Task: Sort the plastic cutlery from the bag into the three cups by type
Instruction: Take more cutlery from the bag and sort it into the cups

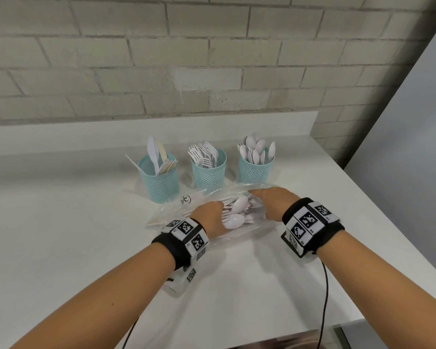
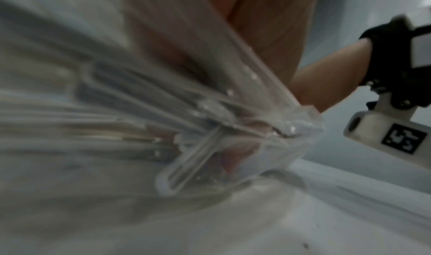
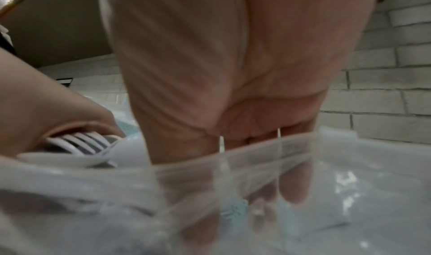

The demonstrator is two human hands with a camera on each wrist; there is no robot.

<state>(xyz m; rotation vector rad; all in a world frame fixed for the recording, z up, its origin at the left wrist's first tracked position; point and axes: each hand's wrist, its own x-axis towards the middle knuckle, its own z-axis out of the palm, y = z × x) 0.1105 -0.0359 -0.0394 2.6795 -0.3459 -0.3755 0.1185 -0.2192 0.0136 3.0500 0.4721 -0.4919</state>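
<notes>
A clear plastic bag lies on the white table in front of three teal mesh cups. The left cup holds knives, the middle cup forks, the right cup spoons. White spoons and forks show inside the bag. My left hand reaches into the bag mouth. In the right wrist view its fingers curl over white forks. My right hand sits at the bag's right side, with straight fingers down inside the bag's rim.
The table meets a brick wall behind the cups. Its right edge runs diagonally close to my right wrist, and the front edge is near my elbows. Black cables hang from the wrist cameras.
</notes>
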